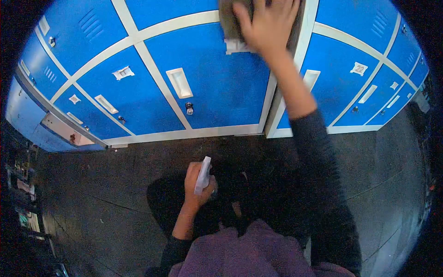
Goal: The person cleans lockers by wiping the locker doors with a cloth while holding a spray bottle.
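Blue-painted locker doors, pale frames between them, dark floor point(115, 184) below. Right hand point(272, 27) is raised at the top of the view, fingers spread, thumb set apart, palm laid over a grey-brown cloth point(229, 23). Cloth lies against the upper part of the middle locker door point(217, 83) and across the pale rail above it; a white label point(236, 47) shows just under its lower edge, partly covered. Left hand point(191, 184) is low, in front of the body and well apart from the doors, fingers curled round a white spray-type head point(203, 175); whatever container sits beneath is mostly hidden by hand and dark clothing, so fill level cannot be told. Judgement on handling: cloth looks soft, limp and light, likely to bunch or slide on smooth paint, best held under a flat palm with fingers wide; whether damp, cannot tell. Spray piece looks like stiff, light plastic, perhaps slippery if wet; neck below the head seems the surest hold. Recessed handle point(179, 83) and lock point(189, 108) sit on the same door, below and left of the cloth, touched by neither hand.
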